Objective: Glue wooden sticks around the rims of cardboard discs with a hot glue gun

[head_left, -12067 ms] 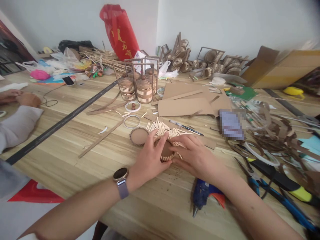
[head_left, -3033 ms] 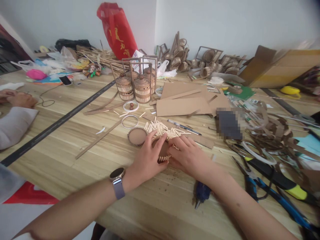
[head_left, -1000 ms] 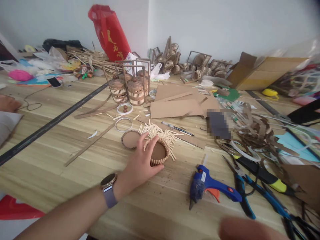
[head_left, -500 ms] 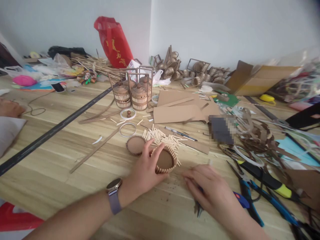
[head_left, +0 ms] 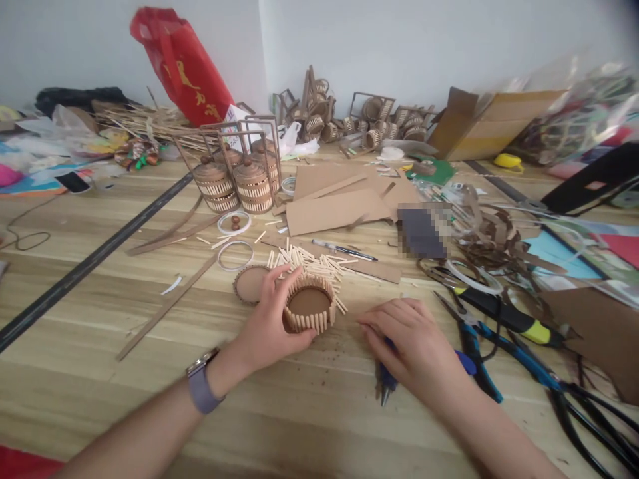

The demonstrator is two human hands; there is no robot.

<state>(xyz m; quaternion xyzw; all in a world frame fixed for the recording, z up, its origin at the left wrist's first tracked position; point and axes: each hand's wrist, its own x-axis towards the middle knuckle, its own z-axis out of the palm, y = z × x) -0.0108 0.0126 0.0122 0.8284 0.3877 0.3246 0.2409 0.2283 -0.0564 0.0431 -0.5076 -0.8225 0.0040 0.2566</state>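
Observation:
My left hand (head_left: 269,313) curves around the side of a small round basket (head_left: 309,309), thumb at the near side and fingers over the far left rim. Its wall is a ring of pale wooden sticks around a brown inside. Beside it to the left lies a shallow round cardboard base (head_left: 249,285), partly behind my fingers. A heap of loose sticks (head_left: 299,256) lies just behind the basket. My right hand (head_left: 409,346) rests on the table to the right, fingers curled over blue-handled pliers (head_left: 386,380). The metal tip points toward me; the grip is mostly hidden.
Finished lidded baskets in frames (head_left: 254,183) stand at back left. Cardboard sheets (head_left: 334,213), a pen (head_left: 344,249) and white rings (head_left: 234,255) lie beyond my hands. On the right are larger pliers (head_left: 472,339) and a cutter (head_left: 509,316). An open box (head_left: 494,126) stands behind.
The view has shifted right and down. The basket has tipped, so its near stick wall now shows upright. My left hand still holds it, and my right hand stays over the pliers.

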